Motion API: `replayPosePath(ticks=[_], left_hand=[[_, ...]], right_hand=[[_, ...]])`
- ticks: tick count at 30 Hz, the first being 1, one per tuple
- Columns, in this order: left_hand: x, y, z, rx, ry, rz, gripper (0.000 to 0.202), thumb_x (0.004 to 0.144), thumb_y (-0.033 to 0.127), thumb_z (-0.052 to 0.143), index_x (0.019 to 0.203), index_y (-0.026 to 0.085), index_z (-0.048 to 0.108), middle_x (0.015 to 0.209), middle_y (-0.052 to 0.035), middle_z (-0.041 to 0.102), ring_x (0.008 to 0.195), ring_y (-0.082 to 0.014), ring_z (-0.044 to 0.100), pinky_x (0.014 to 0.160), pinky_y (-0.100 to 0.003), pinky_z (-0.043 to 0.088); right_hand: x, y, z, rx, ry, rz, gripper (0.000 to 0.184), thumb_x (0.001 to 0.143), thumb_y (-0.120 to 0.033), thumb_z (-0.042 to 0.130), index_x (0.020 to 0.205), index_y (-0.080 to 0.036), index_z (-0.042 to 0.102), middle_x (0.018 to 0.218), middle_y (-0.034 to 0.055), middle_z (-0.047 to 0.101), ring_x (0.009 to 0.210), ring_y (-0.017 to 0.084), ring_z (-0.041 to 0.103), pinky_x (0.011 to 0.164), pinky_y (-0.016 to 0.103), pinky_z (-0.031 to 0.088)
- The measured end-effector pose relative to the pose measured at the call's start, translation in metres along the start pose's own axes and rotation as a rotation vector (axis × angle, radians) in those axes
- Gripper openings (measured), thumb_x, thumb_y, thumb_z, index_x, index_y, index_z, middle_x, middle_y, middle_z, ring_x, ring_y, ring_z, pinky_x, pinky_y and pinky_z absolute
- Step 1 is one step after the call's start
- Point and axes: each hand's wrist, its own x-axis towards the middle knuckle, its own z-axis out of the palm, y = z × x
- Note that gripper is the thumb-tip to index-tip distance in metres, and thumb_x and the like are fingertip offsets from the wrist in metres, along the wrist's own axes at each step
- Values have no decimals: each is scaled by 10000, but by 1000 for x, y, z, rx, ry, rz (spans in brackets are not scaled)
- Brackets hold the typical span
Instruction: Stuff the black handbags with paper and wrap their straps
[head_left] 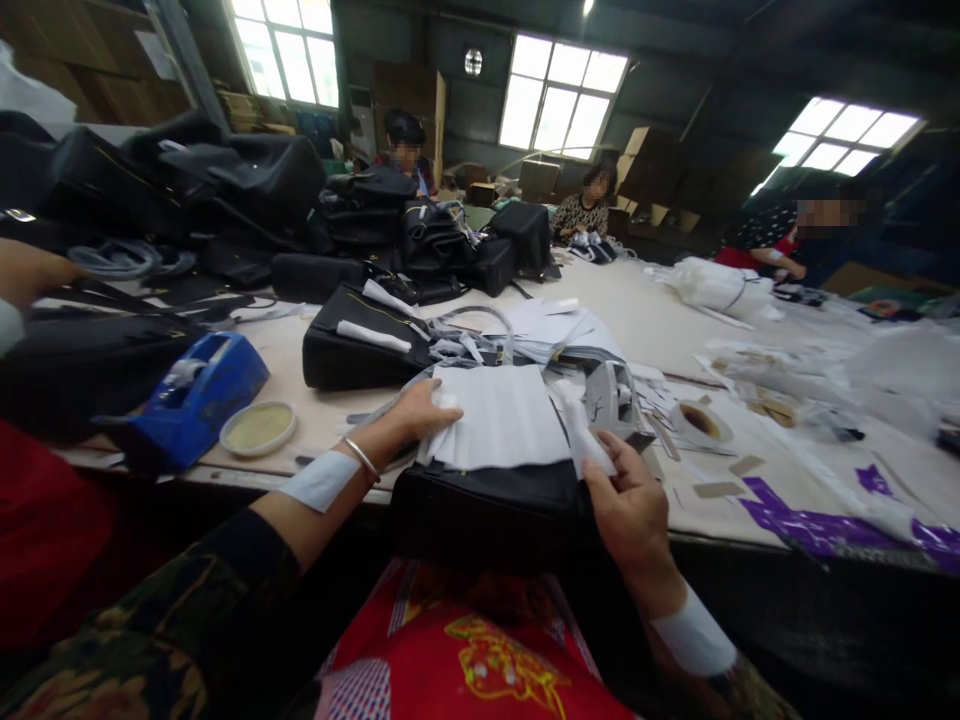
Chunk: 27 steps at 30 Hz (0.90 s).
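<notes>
A bag workshop: heaped black bags [262, 180], blue tape dispenser [206, 400], co-workers [581, 215] around a broad worktop [619, 295], cardboard boxes [409, 105] behind.

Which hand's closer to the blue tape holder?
Left. The left hand is across the dish from the tape holder; the right hand is farther, past the white sheet.

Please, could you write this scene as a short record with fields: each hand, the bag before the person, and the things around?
Left hand: at white sheet's left edge; grip unclear
Right hand: pinching white wrap
Near bag: black, partly under sheet
Left: blue dispenser, round dish
Right: tape roll, purple plastic
Beyond: another black bag, papers
</notes>
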Motion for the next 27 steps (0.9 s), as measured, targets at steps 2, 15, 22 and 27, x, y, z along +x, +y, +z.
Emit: replayPosePath(ticks=[2,15,22,27], left_hand=[[-1,3,-3,-9,-62,41,779,724,460,711,1407,126,544,1348,-131,643,1181,-307,650,1027,-336,509],[0,12,5,172,-237,240,586,845,466,632,1369,207,593,1412,-88,611,1280,-255,585,1107,-325,422],[-9,4,-21,352,3,190,463,997,473,366,1220,201,666,1261,-114,680,1217,-251,600,1071,-343,434],[-27,-39,-46,541,147,-21,451,850,469,623,1156,142,677,1166,-214,674,1113,-365,641,940,-444,504]], right_hand=[[-4,-2,-1,-48,8,-59,570,868,-496,598,1293,-119,642,1144,166,717,865,257,683,768,386,570],[-3,-14,-3,-349,-168,-545,448,935,-494,565,1239,-176,647,1225,188,630,1170,359,574,1024,573,452],[9,-4,-11,-199,-325,-459,515,949,-507,523,1359,-198,575,1432,159,536,1328,355,496,1109,576,394],[10,-11,-31,-124,-74,-486,416,945,-463,533,1257,-207,636,1366,138,590,1321,354,503,1116,571,377]])
